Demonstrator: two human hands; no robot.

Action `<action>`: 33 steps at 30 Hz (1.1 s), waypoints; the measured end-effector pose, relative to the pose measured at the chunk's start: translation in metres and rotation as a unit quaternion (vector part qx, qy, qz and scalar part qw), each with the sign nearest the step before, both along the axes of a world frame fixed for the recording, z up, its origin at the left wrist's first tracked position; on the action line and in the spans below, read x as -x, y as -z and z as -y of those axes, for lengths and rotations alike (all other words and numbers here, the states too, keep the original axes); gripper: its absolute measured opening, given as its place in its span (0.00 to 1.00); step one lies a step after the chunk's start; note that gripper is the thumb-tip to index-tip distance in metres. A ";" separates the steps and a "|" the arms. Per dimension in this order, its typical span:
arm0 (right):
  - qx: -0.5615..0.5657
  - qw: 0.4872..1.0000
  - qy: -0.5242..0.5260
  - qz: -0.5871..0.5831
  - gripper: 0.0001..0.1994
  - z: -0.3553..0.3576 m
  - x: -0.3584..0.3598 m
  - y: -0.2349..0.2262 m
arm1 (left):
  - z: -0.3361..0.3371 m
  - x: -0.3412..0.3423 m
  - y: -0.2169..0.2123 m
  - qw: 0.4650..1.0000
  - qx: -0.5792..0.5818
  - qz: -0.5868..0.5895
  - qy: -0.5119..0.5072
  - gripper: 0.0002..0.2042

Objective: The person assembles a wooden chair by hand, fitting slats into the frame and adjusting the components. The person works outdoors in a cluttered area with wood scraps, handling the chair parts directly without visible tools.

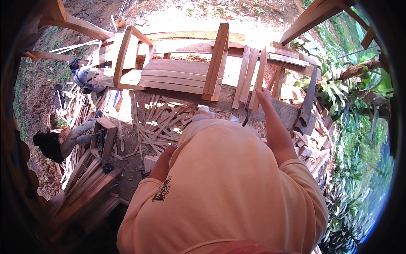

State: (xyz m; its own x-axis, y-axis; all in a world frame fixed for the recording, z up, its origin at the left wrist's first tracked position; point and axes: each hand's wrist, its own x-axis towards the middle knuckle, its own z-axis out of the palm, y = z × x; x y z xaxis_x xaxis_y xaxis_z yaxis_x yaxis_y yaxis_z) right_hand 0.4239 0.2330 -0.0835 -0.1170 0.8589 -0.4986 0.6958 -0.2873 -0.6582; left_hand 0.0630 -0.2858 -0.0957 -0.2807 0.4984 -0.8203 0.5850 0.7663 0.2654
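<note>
My right hand point(264, 95) is closed around the near end of a narrow wooden slat point(259, 76), which lies across the workbench. Just left of it lie two similar slats point(245, 80), side by side. My left arm hangs beside my body, and the left hand point(171, 149) is mostly hidden by my shirt, its fingers out of sight. A handsaw point(310, 95) rests on the right end of the bench, its handle toward me.
Planks point(175, 78) and upright wooden frames point(218, 63) occupy the workbench point(279, 111). Offcuts point(158, 122) litter the ground below. At left, one person point(84, 77) stands by the bench and another point(69, 139) is near stacked timber point(86, 186). Plants point(351, 169) border the right side.
</note>
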 end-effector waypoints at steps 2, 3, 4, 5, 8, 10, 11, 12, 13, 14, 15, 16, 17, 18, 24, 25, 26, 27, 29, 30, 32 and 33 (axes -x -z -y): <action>0.052 0.986 0.109 -0.113 0.16 0.004 -0.006 -0.016 | -0.031 -0.005 -0.018 0.999 -0.021 -0.007 -0.042 0.18; 0.077 0.969 0.165 -0.168 0.15 0.008 -0.011 -0.023 | -0.052 -0.006 -0.027 0.997 -0.038 -0.011 -0.065 0.18; 0.012 0.986 0.126 -0.113 0.15 0.014 -0.022 -0.026 | -0.071 -0.007 -0.035 0.994 -0.056 -0.013 -0.088 0.18; -0.052 0.993 0.085 -0.059 0.14 0.021 -0.039 -0.024 | -0.087 -0.008 -0.041 0.991 -0.078 -0.013 -0.107 0.18; -0.197 0.980 0.031 -0.021 0.13 0.063 -0.083 -0.035 | -0.116 -0.010 -0.036 0.979 -0.131 -0.012 -0.153 0.17; -0.171 0.983 0.040 -0.050 0.14 0.093 -0.122 -0.048 | -0.133 -0.016 -0.042 0.979 -0.143 -0.007 -0.147 0.17; -0.153 0.987 0.020 -0.034 0.15 0.108 -0.136 -0.063 | -0.127 -0.014 -0.034 0.976 -0.158 -0.011 -0.147 0.17; -0.133 0.991 -0.004 -0.022 0.15 0.119 -0.143 -0.080 | -0.113 -0.007 -0.020 0.973 -0.171 -0.020 -0.152 0.18; -0.203 0.978 -0.049 0.006 0.15 0.133 -0.154 -0.091 | -0.108 -0.002 -0.010 0.971 -0.185 -0.023 -0.149 0.18; -0.273 0.957 -0.093 0.035 0.15 0.142 -0.161 -0.100 | -0.108 -0.003 -0.010 0.972 -0.178 -0.022 -0.149 0.19; -0.265 0.956 -0.115 0.044 0.15 0.146 -0.161 -0.110 | -0.108 -0.002 -0.015 0.974 -0.170 -0.022 -0.149 0.19; -0.255 0.955 -0.140 0.050 0.15 0.148 -0.157 -0.122 | -0.103 0.001 -0.020 0.975 -0.159 -0.025 -0.152 0.20; -0.246 0.954 -0.165 0.055 0.15 0.148 -0.147 -0.130 | -0.096 0.005 -0.016 0.980 -0.127 -0.014 -0.150 0.20; -0.234 0.957 -0.170 0.036 0.16 0.143 -0.131 -0.133 | -0.085 0.005 -0.014 0.986 -0.093 -0.017 -0.140 0.20; -0.246 0.935 -0.254 -0.029 0.16 0.068 0.019 -0.124 | -0.026 0.008 0.023 0.997 -0.047 0.050 -0.020 0.19; -0.256 0.929 -0.264 -0.036 0.16 0.053 0.049 -0.114 | -0.024 0.009 0.021 0.997 -0.043 0.053 -0.042 0.20; -0.264 0.918 -0.291 -0.050 0.16 0.038 0.076 -0.103 | -0.022 0.012 0.018 0.995 -0.046 0.055 -0.069 0.20; -0.273 0.906 -0.317 -0.065 0.17 0.021 0.103 -0.094 | -0.022 0.016 0.015 0.992 -0.052 0.056 -0.097 0.20; -0.251 0.881 -0.388 -0.100 0.16 -0.009 0.152 -0.071 | -0.019 0.023 0.001 0.981 -0.073 0.047 -0.176 0.20; -0.264 0.854 -0.435 -0.109 0.15 -0.033 0.163 -0.052 | -0.039 0.033 -0.010 0.974 -0.095 0.037 -0.203 0.21; -0.332 0.856 -0.376 -0.124 0.15 -0.040 0.210 -0.045 | -0.044 0.032 -0.035 0.956 -0.106 0.009 -0.274 0.21; -0.327 0.872 -0.341 -0.128 0.16 -0.039 0.234 -0.045 | -0.035 0.034 -0.040 0.947 -0.116 0.004 -0.298 0.21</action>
